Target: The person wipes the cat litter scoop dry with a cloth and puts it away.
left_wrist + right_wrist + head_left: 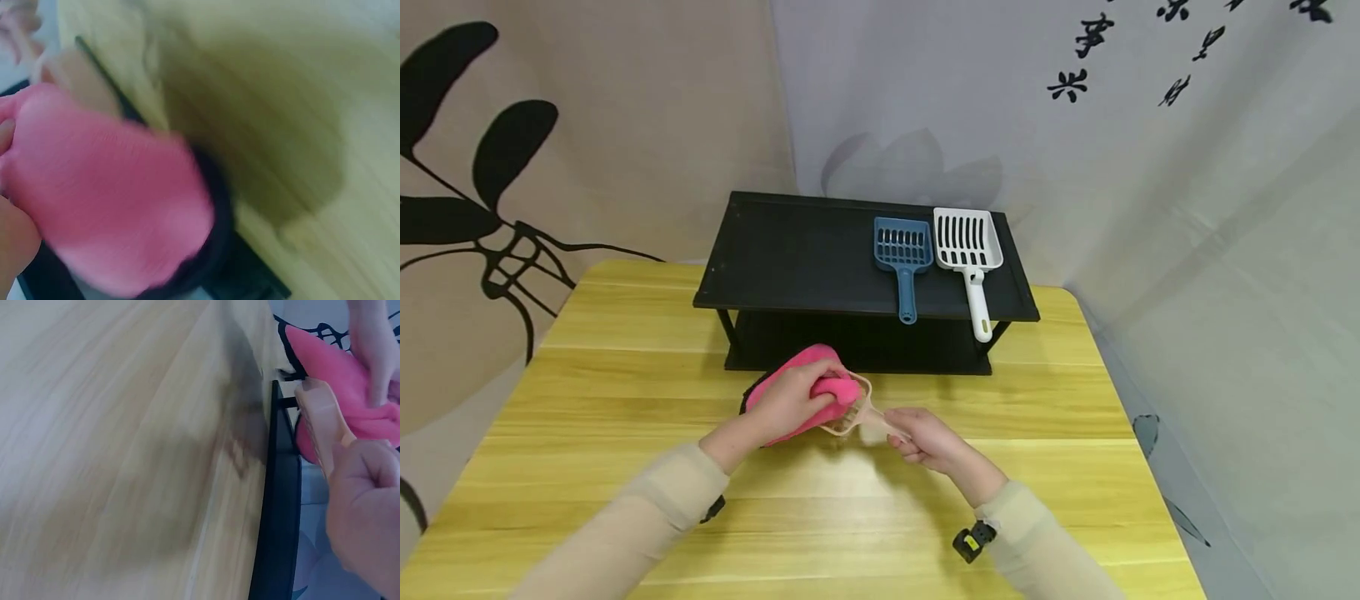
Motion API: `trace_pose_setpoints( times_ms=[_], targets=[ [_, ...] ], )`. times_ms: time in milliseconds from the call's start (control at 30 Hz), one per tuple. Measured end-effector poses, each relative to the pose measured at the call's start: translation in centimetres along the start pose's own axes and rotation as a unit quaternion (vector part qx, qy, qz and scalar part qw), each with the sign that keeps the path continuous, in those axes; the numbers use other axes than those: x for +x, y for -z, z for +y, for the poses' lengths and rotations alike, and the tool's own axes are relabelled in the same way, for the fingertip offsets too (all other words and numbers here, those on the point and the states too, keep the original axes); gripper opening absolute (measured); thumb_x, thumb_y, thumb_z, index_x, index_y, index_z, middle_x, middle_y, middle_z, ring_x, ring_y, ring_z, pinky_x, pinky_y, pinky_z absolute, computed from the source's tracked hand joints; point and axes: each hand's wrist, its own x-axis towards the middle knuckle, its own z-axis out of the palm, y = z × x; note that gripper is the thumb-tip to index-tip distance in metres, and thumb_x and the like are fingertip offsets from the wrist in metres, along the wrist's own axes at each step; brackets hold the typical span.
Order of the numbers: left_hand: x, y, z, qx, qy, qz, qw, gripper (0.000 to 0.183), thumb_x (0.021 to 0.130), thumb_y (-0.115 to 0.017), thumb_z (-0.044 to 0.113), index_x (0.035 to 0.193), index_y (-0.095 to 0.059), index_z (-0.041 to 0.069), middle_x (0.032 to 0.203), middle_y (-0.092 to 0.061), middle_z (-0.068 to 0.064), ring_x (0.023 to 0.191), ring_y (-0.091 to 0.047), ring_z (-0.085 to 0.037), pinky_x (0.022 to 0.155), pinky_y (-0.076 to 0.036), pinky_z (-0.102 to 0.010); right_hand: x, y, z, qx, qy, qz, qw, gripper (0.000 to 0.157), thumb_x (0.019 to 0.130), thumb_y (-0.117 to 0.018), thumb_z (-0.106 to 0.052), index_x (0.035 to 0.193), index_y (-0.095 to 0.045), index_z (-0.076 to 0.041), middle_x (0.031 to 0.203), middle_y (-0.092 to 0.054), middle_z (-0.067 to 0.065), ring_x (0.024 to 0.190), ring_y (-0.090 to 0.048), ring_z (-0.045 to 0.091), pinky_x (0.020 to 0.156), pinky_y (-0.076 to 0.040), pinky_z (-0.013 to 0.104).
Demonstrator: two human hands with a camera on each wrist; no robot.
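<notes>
My left hand (786,404) grips a bunched part of a pink cloth (808,358) with a black edge. The cloth overlaps the slotted head of a beige litter scoop (878,421), so part of that head is hidden. My right hand (928,439) holds the scoop by its handle, with the head towards the left hand. In the left wrist view the soft pink cloth (112,194) spreads wide from the fingers, its black edge blurred. The right wrist view shows the side of the scoop (322,415) against the cloth, both raised over the table.
Behind the hands stands a low black two-level rack (797,250) on the wooden table (625,392). A blue litter scoop (906,258) and a white litter scoop (973,275) lie side by side on its top, handles over the front edge. A printed curtain (887,100) hangs behind.
</notes>
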Motion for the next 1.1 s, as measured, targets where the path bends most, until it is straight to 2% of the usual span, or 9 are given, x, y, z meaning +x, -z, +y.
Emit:
trace_pose_setpoints(
  times_ms=[100,200,333,433,600,733,900,1000,1100],
  targets=[
    [0.0,-0.8,0.2,-0.002,0.002,-0.032,0.9995,0.019,0.084,-0.07,0.02,0.102,-0.065,0.018,0.098,-0.067,0.003,0.084,-0.056,-0.011,0.076,-0.049,-0.027,0.0,-0.3,-0.3,0.018,0.008,-0.009,1.0,0.035,0.102,-0.033,-0.022,0.113,-0.046,0.008,0.06,-0.043,-0.008,0.041,-0.025,-0.002,0.04,-0.02,0.014],
    [0.2,-1.1,0.1,0.005,-0.007,-0.046,0.9989,0.015,0.083,-0.071,0.02,0.098,-0.069,0.017,0.095,-0.069,0.005,0.083,-0.057,-0.01,0.077,-0.05,-0.027,-0.1,-0.4,-0.5,0.042,0.014,-0.022,0.999,0.033,0.102,-0.032,-0.021,0.113,-0.044,0.008,0.061,-0.043,-0.008,0.04,-0.026,-0.003,0.039,-0.02,0.013],
    [0.6,-0.9,0.2,0.018,-0.029,-0.061,0.9976,0.013,0.083,-0.07,0.018,0.096,-0.072,0.016,0.098,-0.071,0.002,0.089,-0.062,-0.013,0.082,-0.052,-0.03,-0.5,-0.3,-0.8,0.083,0.019,-0.035,0.996,0.027,0.103,-0.029,-0.018,0.109,-0.044,0.004,0.062,-0.043,-0.007,0.04,-0.029,-0.004,0.039,-0.019,0.012],
    [0.8,-0.5,0.4,0.038,-0.041,-0.082,0.9951,0.01,0.084,-0.069,0.019,0.094,-0.072,0.017,0.097,-0.07,0.004,0.085,-0.061,-0.01,0.079,-0.051,-0.026,-0.8,-0.2,-1.0,0.098,0.026,-0.045,0.994,0.025,0.103,-0.028,-0.018,0.107,-0.044,0.001,0.062,-0.043,-0.008,0.04,-0.03,-0.005,0.039,-0.019,0.012],
    [0.9,-0.1,0.7,0.108,-0.102,-0.111,0.9826,0.004,0.085,-0.068,0.015,0.082,-0.067,0.018,0.084,-0.066,0.008,0.075,-0.054,-0.006,0.073,-0.048,-0.022,-1.3,-0.1,-1.1,0.09,0.036,-0.054,0.994,0.028,0.103,-0.028,-0.018,0.109,-0.045,0.003,0.061,-0.043,-0.008,0.04,-0.03,-0.005,0.039,-0.019,0.012],
    [0.8,0.0,0.6,0.153,-0.138,-0.11,0.9723,0.013,0.084,-0.067,0.01,0.076,-0.064,0.019,0.076,-0.062,0.01,0.068,-0.052,-0.003,0.068,-0.046,-0.019,-1.5,0.1,-0.9,0.089,0.036,-0.059,0.994,0.027,0.103,-0.028,-0.017,0.108,-0.046,0.002,0.06,-0.043,-0.008,0.04,-0.029,-0.005,0.04,-0.019,0.013],
    [0.8,0.8,0.2,0.193,-0.163,-0.073,0.9646,0.021,0.08,-0.068,0.006,0.069,-0.06,0.021,0.066,-0.052,0.013,0.062,-0.042,0.001,0.06,-0.038,-0.015,-1.6,0.3,-1.2,0.075,0.052,-0.069,0.993,0.027,0.103,-0.027,-0.018,0.106,-0.046,0.001,0.06,-0.041,-0.008,0.04,-0.029,-0.005,0.041,-0.018,0.014],
    [0.6,1.1,0.1,0.221,-0.168,-0.061,0.9589,0.023,0.078,-0.068,0.004,0.066,-0.058,0.021,0.064,-0.048,0.013,0.061,-0.039,0.001,0.058,-0.036,-0.015,-1.7,0.2,-1.4,0.066,0.052,-0.064,0.994,0.027,0.103,-0.028,-0.019,0.107,-0.045,0.002,0.06,-0.041,-0.008,0.04,-0.028,-0.005,0.041,-0.019,0.014],
    [0.4,1.4,0.0,0.241,-0.16,-0.063,0.9552,0.02,0.078,-0.068,0.005,0.068,-0.06,0.021,0.067,-0.054,0.012,0.063,-0.045,0.001,0.06,-0.042,-0.016,-1.8,0.1,-1.5,0.06,0.048,-0.061,0.995,0.026,0.103,-0.029,-0.019,0.107,-0.046,0.0,0.06,-0.042,-0.008,0.039,-0.028,-0.004,0.04,-0.02,0.014]
  ],
)
